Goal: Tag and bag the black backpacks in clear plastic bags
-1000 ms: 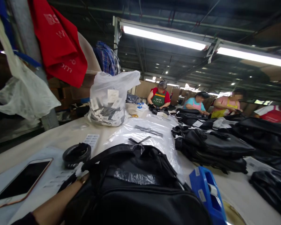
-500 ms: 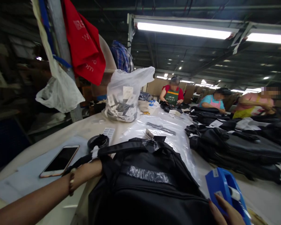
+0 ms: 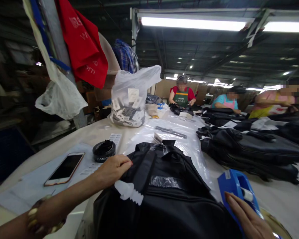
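A black backpack [image 3: 169, 205] lies in front of me, a strip of clear plastic [image 3: 166, 182] across its front. One shoulder strap [image 3: 147, 171] runs down over the front, with a white notched piece [image 3: 128, 192] at its lower part. My left hand [image 3: 117, 167] is at the bag's upper left side, fingers curled against the black fabric; its fingertips are partly hidden. On the right, my right hand [image 3: 250, 212] has its fingers stretched out beside the bag, at a blue tape dispenser [image 3: 235, 187]. Paper tags [image 3: 158, 137] stick up at the bag's top.
A phone [image 3: 64, 168] lies on papers to the left, near a black tape roll [image 3: 104, 151]. Behind stands a clear plastic bag of labels [image 3: 129, 106]. Clear plastic sheets [image 3: 189, 146] spread beyond the backpack. More black bags [image 3: 254, 149] are piled right; several people work farther back.
The strap has swung from the left side onto the backpack's front. My left hand has come up and right, out from under the strap. My right hand has stayed near the blue dispenser.
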Motion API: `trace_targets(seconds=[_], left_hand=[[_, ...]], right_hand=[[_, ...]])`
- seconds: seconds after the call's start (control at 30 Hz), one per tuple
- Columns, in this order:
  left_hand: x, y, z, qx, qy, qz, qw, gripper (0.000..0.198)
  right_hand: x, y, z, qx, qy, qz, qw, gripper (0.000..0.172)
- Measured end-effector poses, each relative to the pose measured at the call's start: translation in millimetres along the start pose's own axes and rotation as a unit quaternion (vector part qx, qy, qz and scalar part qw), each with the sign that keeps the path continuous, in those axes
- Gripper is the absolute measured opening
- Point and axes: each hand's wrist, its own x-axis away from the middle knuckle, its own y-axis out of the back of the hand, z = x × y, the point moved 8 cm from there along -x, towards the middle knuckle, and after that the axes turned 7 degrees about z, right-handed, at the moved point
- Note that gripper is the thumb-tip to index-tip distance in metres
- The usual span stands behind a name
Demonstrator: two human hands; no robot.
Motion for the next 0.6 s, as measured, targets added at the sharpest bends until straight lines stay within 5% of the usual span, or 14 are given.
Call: trace_targets(seconds=[0.1,0.2,0.37,0.5,0.6], left_hand=[[12,-12.7,12,0.096,0.156,0.094,0.979,0.070],[23,-21.6,-2,0.105,0.180,0.174,0.962,0.075],[16,-22.6,-21,0.022,0.130,0.124,0.983,0.048],[15,-44.7,-8,0.191,0.167,0.123,0.959,0.043],[15,-48.9,-6,0.303,0.173,0.094,0.932,0.043]], right_hand=[[-21,-11,19,0.004,-0.007,0.054,0.999,0.062],[-40,-36,27,0.033,-0.029,0.168,0.985,0.073],[-63,-55,25,0.065,-0.049,0.223,0.971,0.077],[-67,-64,25,0.058,-0.042,0.248,0.966,0.059],[-64,-66,23,0.047,-0.057,0.254,0.964,0.067]])
